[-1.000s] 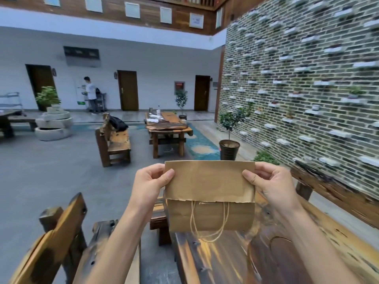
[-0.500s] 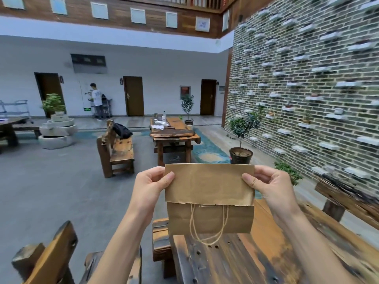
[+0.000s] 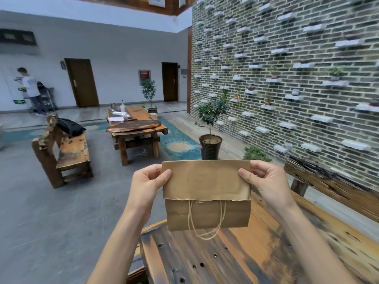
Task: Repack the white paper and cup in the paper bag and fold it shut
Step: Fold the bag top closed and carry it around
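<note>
A brown paper bag (image 3: pixel 207 193) stands upright in front of me, its top folded down toward me as a flap with a ragged lower edge. A twine handle (image 3: pixel 206 222) hangs in a loop below the flap. My left hand (image 3: pixel 148 184) pinches the flap's upper left corner, thumb on the front. My right hand (image 3: pixel 266 183) pinches the upper right corner the same way. The bag's bottom is at the far edge of a wooden table (image 3: pixel 235 257). The white paper and the cup are not visible.
A potted tree (image 3: pixel 210 140) stands on the floor just beyond the bag. A wooden bench rail (image 3: pixel 336 187) runs along the brick wall on the right. Farther off are another wooden table (image 3: pixel 135 126), a bench (image 3: pixel 69 148) and a person (image 3: pixel 30 89) by the back wall.
The view has swung to the right and tilted down a little, so more table top shows. Both hands keep the same grip on the folded bag.
</note>
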`<state>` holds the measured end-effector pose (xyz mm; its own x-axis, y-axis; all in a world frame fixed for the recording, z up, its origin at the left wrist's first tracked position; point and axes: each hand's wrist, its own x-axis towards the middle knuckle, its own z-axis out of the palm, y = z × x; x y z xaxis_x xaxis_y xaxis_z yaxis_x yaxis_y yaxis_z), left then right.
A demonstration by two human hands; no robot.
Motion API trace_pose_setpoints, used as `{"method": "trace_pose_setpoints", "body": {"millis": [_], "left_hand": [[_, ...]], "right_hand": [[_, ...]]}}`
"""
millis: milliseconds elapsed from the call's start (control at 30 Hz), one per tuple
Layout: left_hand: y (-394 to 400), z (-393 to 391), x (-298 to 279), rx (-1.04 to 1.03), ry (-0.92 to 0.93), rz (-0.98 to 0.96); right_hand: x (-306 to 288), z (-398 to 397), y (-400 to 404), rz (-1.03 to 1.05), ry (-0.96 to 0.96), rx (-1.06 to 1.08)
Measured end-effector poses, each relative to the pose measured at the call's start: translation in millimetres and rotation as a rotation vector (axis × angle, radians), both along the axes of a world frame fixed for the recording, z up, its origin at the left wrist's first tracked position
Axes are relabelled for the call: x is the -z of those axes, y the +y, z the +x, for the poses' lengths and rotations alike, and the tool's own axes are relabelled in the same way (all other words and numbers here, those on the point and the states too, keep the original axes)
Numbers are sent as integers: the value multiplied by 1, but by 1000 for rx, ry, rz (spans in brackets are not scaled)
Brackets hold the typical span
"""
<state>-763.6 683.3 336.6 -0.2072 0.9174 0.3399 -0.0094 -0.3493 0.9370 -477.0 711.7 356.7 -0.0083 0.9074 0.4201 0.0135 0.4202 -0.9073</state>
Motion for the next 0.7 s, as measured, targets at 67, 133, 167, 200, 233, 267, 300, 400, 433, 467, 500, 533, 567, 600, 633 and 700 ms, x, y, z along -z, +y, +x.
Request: {"method": "trace_pose_setpoints", "body": {"millis": [67,133,167,200,233,267,300,400,433,467,500,533,567,600,633,700], "left_hand": [[33,0,8,48,6,-8],[68,3,19,119,7,-26],[87,5,25,160,5,-39],[102,7,31,194,1,-52],[120,10,37,232,-2,-69],[137,13,44,271,-6,-85],[155,15,50,316,-6,-101],[203,22,65,438,22,-149],[218,25,70,484,29,-154],[233,29,76,524,34,-157],[247,32,81,552,42,-167],[258,36,85,570,51,-175],[270,39,89,597,61,-188],[281,42,95,629,75,-193],[292,46,102,666,95,-193],[311,53,118,731,154,-196]], "right_hand": [[10,2,17,-13,-17,59],[20,5,34,-32,-23,125],[24,6,42,-42,-23,159],[28,7,48,-54,-32,192],[33,9,55,-70,-45,236],[39,10,62,-90,-54,283],[44,10,68,-111,-56,328],[63,10,83,-191,-50,451],[70,9,87,-221,-45,502],[77,8,92,-245,-40,558],[83,8,96,-266,-42,615],[90,7,98,-288,-58,665],[97,5,102,-310,-82,713],[103,2,106,-327,-100,750],[108,0,109,-340,-107,774],[121,-3,110,-378,-113,814]]}}
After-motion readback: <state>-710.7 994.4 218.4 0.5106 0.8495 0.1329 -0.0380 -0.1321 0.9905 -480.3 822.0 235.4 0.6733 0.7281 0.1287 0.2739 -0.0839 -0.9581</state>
